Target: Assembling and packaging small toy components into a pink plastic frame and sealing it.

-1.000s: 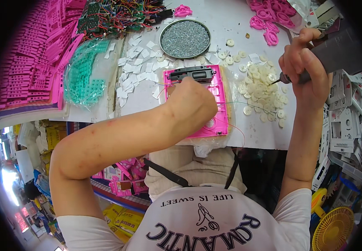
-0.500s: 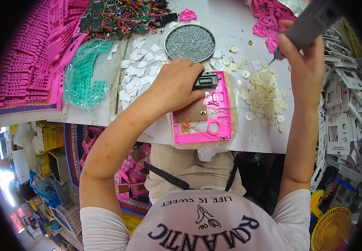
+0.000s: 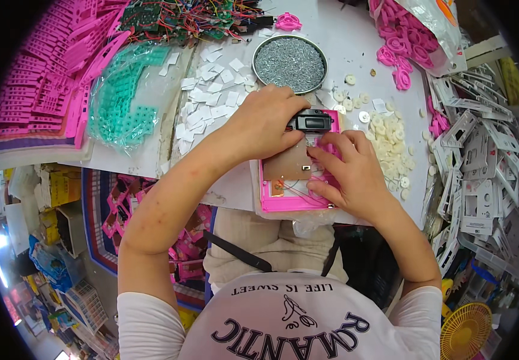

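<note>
A pink plastic casing (image 3: 291, 204) lies on the near edge of the table. It holds a brown circuit board (image 3: 283, 167), thin wires and a black rectangular part (image 3: 314, 123) at its far end. My left hand (image 3: 271, 120) is closed over the casing's far left side, thumb on the board and fingers beside the black part. From the right, my right hand (image 3: 355, 174) reaches over the casing with bent fingers and thumb apart, touching around the board's right side. What lies under the right fingers is partly hidden.
A round tin of small screws (image 3: 290, 63) stands beyond the casing. White paper squares (image 3: 211, 90) lie left, cream plastic discs (image 3: 388, 135) right. Pink panels (image 3: 37, 78), bagged teal keypads (image 3: 121, 108) and wired circuit boards (image 3: 169, 21) lie farther left; white panels (image 3: 481, 162) are heaped right.
My right hand has come down from the upper right to the casing, without the grey handheld power tool it held, which is out of view. My left hand stays on the casing.
</note>
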Tool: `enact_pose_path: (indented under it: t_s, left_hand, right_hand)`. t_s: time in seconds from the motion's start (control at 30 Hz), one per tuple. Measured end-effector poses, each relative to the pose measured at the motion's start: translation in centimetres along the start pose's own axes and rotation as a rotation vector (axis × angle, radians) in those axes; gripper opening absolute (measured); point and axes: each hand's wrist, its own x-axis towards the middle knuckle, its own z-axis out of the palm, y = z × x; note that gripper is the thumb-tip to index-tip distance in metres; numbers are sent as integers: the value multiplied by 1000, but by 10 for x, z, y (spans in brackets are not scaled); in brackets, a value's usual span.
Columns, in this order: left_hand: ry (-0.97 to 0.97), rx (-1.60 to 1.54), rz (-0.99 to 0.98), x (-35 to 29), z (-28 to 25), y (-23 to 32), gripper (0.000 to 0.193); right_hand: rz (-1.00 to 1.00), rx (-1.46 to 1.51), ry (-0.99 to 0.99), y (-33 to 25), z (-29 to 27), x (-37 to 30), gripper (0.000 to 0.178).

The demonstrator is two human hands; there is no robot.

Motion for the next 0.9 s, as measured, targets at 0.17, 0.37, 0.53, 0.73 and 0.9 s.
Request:
enact_pose_path:
  t_s: [0.17, 0.37, 0.53, 0.73, 0.9]
  left_hand:
    - [3, -12, 16, 0, 3, -3, 45]
    - [29, -17, 17, 0, 6, -5, 45]
    - [51, 6, -35, 4, 11, 2, 44]
    - [268, -81, -34, -23, -27, 33, 50]
    - [676, -352, -322, -155, -126, 24, 57]
  right_hand:
    - [31, 27, -9, -2, -3, 6, 48]
    - [-137, -2, -79, 9, -12, 9, 44]
    - [-69, -21, -137, 1, -19, 15, 38]
    - [-92, 196, 215, -16, -54, 2, 24]
    - [0, 264, 453, -15, -79, -68, 16]
